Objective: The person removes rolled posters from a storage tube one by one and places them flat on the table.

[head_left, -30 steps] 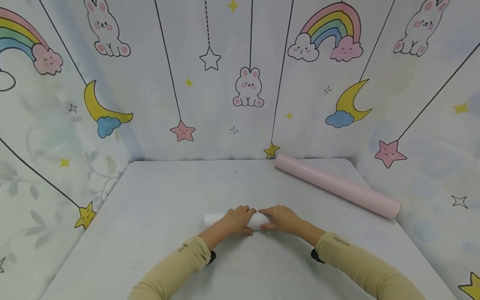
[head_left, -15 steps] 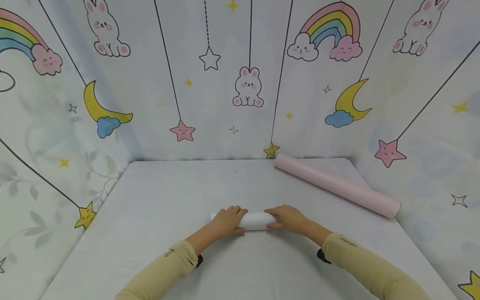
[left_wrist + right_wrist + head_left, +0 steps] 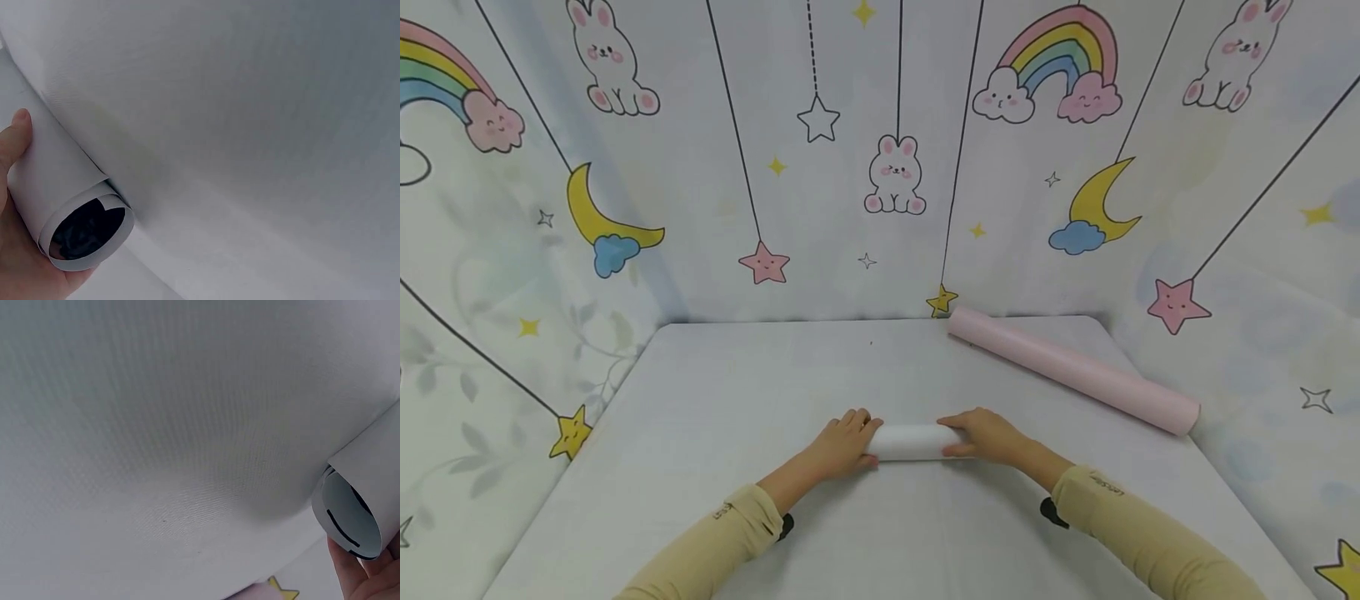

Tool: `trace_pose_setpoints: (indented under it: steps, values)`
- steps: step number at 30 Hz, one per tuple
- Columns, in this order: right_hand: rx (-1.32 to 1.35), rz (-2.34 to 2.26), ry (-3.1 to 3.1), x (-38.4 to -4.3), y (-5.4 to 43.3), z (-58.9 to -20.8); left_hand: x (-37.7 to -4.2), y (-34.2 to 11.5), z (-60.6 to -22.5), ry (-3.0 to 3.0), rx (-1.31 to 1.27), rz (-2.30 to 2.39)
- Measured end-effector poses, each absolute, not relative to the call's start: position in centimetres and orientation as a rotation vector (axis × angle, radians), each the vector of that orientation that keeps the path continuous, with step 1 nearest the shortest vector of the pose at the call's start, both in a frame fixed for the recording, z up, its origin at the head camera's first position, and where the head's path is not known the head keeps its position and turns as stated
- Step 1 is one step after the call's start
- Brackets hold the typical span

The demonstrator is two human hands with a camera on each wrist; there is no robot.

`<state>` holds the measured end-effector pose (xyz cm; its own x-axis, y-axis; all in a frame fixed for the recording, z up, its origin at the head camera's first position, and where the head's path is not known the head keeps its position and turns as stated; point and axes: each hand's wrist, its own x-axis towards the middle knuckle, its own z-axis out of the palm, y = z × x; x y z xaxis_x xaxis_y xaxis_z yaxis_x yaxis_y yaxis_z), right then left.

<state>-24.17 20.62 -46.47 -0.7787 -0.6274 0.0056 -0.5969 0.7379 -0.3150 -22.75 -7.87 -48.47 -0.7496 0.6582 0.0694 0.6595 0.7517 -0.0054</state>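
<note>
A white paper roll point(image 3: 913, 442) lies crosswise on the table in the head view. My left hand point(image 3: 842, 443) grips its left end, thumb on the near side and fingers over the top. At the right end, my right hand point(image 3: 988, 435) holds it the same way. The left wrist view shows that end of the paper roll point(image 3: 56, 181) loosely coiled, with a dark inner face and my left thumb point(image 3: 21, 128) on the outside. In the right wrist view, black lines show inside the paper roll point(image 3: 375, 469), and right-hand fingers point(image 3: 347, 565) support it from beyond.
A longer pink roll point(image 3: 1075, 367) lies slantwise at the back right of the white-covered table point(image 3: 737, 375). Behind and beside the table hangs a patterned cloth point(image 3: 820, 200) with bunnies, stars and rainbows.
My hands have moved apart, the left one leftward and the right one rightward. More of the white roll shows between them, and its left end, visible before, is now covered by my left hand.
</note>
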Motion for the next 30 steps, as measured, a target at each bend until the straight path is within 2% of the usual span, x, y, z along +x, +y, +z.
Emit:
trace_pose_setpoints:
  steps: [11,30]
  values:
    - [-1.025,-0.461,2.820,-25.1,20.6,-45.8,-21.9,-6.9,-46.7,-3.032,-1.021,0.008]
    - [-1.167,-0.439,2.844,-27.2,19.7,-46.0,-19.6,-5.3,-44.9,-3.356,-0.968,-0.609]
